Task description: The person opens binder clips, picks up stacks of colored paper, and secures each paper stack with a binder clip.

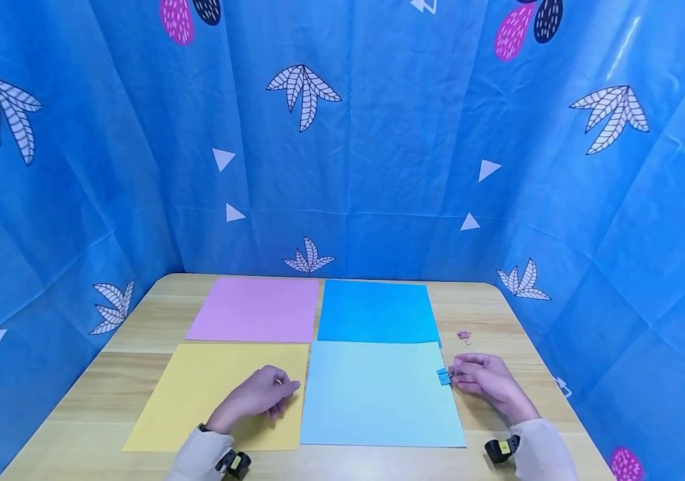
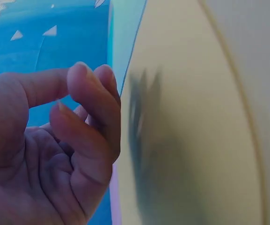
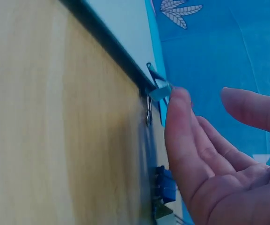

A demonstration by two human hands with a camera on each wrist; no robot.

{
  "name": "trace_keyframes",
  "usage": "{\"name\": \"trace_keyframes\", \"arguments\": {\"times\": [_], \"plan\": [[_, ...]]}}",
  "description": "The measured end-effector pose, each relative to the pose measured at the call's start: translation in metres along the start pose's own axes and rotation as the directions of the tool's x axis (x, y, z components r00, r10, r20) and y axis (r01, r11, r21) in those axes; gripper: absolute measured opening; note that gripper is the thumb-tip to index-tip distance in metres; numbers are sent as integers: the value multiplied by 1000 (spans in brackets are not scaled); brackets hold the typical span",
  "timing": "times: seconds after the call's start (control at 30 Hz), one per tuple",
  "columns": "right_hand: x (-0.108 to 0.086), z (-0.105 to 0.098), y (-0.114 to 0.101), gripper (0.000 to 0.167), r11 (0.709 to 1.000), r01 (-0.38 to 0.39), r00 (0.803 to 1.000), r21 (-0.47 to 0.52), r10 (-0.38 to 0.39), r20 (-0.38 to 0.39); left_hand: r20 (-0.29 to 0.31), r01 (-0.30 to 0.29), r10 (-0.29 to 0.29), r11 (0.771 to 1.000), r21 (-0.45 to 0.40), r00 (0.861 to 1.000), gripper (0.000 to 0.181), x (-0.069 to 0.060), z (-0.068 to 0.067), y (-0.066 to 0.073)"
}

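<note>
A light blue binder clip (image 1: 444,377) sits on the right edge of the pale blue sheet (image 1: 381,394). The fingertips of my right hand (image 1: 487,379) are at this clip. In the right wrist view the index finger of the right hand (image 3: 219,159) meets the clip (image 3: 160,90), while the thumb stands apart from it. Over the yellow sheet (image 1: 198,394) is my left hand (image 1: 264,391), its fingers loosely bent. Nothing shows between those fingers in the left wrist view, where the left hand (image 2: 55,150) is beside the yellow sheet (image 2: 195,103).
Behind lie a pink sheet (image 1: 255,310) and a bright blue sheet (image 1: 378,312). A small pink binder clip (image 1: 464,335) rests on the wooden table (image 1: 475,304) at the right. A dark blue clip (image 3: 165,184) appears near the right hand. Blue patterned curtain (image 1: 348,167) surrounds the table's back and sides.
</note>
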State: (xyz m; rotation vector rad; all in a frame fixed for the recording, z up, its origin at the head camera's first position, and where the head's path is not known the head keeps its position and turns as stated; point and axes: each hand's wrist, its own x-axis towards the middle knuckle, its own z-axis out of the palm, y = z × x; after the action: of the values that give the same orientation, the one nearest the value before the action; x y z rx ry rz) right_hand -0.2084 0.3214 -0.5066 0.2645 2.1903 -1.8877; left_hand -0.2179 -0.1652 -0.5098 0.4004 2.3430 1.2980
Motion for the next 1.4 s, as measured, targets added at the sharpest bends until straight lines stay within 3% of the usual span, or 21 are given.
{"name": "trace_keyframes", "arguments": {"times": [0.1, 0.2, 0.3, 0.4, 0.53, 0.63, 0.8, 0.97, 1.07, 1.27, 1.33, 1.4], "plan": [[-1, 5, -3, 57, 990, 27, 998, -135, -35, -56, -36, 32, -32, 999, -12, 999, 38, -9, -18, -7], [-3, 8, -9, 56, 944, 49, 988, -325, -93, -121, -91, 76, -77, 997, -17, 993, 40, -22, -42, -14], [-5, 13, -20, 57, 889, 100, 974, -446, -180, -140, -172, 114, -114, 993, -13, 979, 43, -37, -66, -25], [-6, 24, -32, 52, 871, 183, 964, -455, -249, -88, -261, 147, -142, 989, -1, 955, 48, -51, -86, -39], [-4, 42, -43, 42, 838, 317, 943, -445, -328, 55, -337, 199, -180, 980, 24, 924, 56, -63, -104, -54], [0, 59, -52, 36, 784, 402, 915, -473, -370, 164, -357, 239, -208, 970, 45, 911, 65, -68, -113, -64], [5, 96, -68, 29, 698, 499, 866, -514, -391, 311, -334, 312, -290, 950, 14, 897, 83, -77, -126, -78], [7, 132, -76, 30, 644, 553, 827, -529, -348, 441, -315, 361, -357, 931, -50, 879, 91, -91, -135, -86], [10, 152, -76, 34, 609, 553, 826, -569, -310, 471, -304, 363, -370, 928, -83, 878, 94, -96, -137, -86], [17, 191, -71, 50, 530, 521, 847, -669, -224, 483, -312, 343, -347, 937, -70, 884, 93, -98, -137, -81], [17, 204, -70, 55, 491, 528, 843, -694, -200, 500, -313, 346, -348, 936, -66, 884, 91, -100, -137, -80], [16, 217, -70, 60, 428, 549, 831, -718, -184, 525, -316, 347, -349, 936, -63, 882, 90, -101, -137, -80]]}}
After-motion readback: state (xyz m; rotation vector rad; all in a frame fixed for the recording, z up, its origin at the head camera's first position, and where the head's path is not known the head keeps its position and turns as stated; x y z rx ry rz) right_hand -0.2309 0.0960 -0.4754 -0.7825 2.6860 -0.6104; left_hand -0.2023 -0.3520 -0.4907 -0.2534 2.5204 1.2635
